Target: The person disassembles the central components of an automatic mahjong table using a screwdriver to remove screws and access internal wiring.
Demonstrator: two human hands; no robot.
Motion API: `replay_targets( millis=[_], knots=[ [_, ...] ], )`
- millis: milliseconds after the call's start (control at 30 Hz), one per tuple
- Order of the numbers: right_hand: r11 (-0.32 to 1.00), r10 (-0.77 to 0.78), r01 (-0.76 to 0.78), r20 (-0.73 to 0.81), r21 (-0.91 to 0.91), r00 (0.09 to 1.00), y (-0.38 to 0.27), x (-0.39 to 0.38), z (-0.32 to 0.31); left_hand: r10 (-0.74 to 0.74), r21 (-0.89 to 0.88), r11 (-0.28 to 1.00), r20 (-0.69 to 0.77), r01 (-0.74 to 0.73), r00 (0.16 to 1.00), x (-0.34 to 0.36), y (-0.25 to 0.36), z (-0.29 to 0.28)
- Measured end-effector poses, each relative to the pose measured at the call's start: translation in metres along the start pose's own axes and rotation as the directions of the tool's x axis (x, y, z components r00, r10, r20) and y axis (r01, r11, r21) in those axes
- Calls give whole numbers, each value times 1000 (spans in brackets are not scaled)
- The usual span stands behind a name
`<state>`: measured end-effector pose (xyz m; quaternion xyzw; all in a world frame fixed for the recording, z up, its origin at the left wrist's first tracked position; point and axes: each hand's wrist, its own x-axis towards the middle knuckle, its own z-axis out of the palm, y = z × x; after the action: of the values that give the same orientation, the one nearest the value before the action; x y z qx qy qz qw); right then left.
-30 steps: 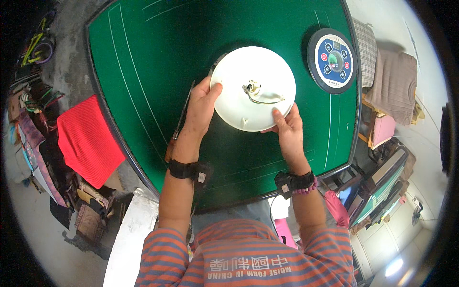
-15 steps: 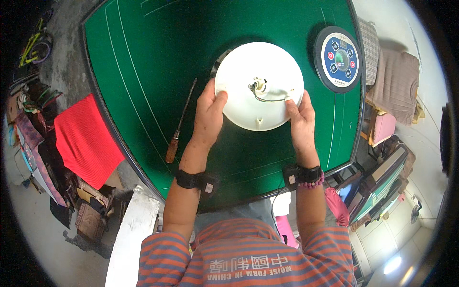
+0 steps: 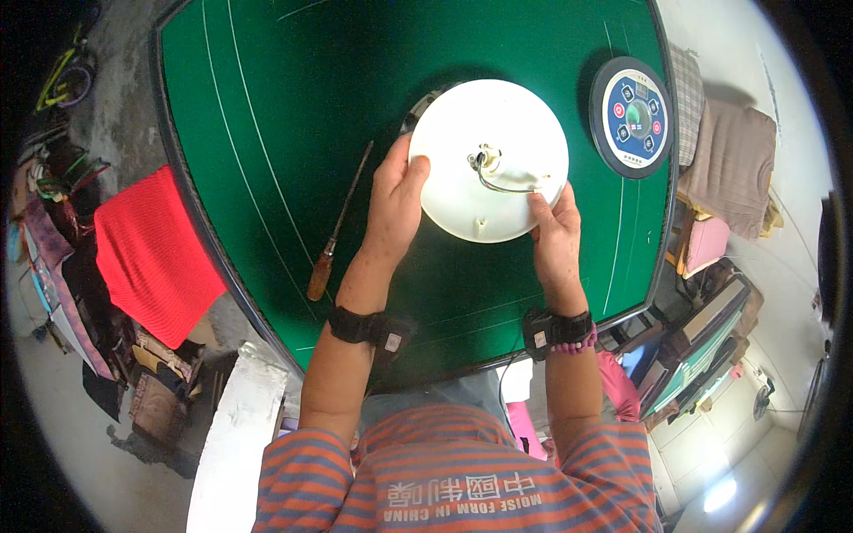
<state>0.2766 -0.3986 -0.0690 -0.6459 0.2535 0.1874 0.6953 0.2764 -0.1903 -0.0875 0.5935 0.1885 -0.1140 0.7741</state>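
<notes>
A round white disc (image 3: 484,102), with a central fitting (image 3: 487,158) and a thin wire running to its right side, is held over the green tabletop. My left hand (image 3: 395,200) grips its left edge, thumb on the white face. My right hand (image 3: 555,240) holds the lower right edge, its thumb beside the wire's end. A dark part (image 3: 418,108) shows behind the disc's upper left rim, mostly hidden. Just left of my left hand lies a long screwdriver (image 3: 322,271) with a wooden handle, on the tabletop.
The green table (image 3: 240,178) has a dark raised rim. A round black-rimmed control panel (image 3: 634,115) with buttons sits at its back right. A red cloth (image 3: 155,253) hangs beyond the left edge. Chairs with folded cloths (image 3: 724,169) stand at the right, and a white ledge (image 3: 235,426) at the lower left.
The white disc and both hands have shifted a little to the right since a second ago. The screwdriver, earlier partly behind my left arm, now shows whole.
</notes>
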Motion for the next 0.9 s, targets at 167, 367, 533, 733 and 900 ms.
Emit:
replay_targets(
  millis=[167,367,533,733,900],
  knots=[
    [999,16,-16,-4,31,1000,5,-1,0,-25,-43,999,1,25,1000,3,3,2],
    [993,6,-10,33,121,999,2,10,-3,-18,25,1000,-29,19,999,-7,-7,0],
    [990,53,-45,-52,132,997,-5,28,-3,10,-63,998,-32,-12,999,-31,-16,15],
    [984,127,-119,-46,135,991,-3,35,-9,39,-409,910,-88,-72,995,-52,-35,41],
    [984,132,-134,25,114,991,1,25,-9,76,-392,915,-74,-99,994,-67,-61,53]
  ],
)
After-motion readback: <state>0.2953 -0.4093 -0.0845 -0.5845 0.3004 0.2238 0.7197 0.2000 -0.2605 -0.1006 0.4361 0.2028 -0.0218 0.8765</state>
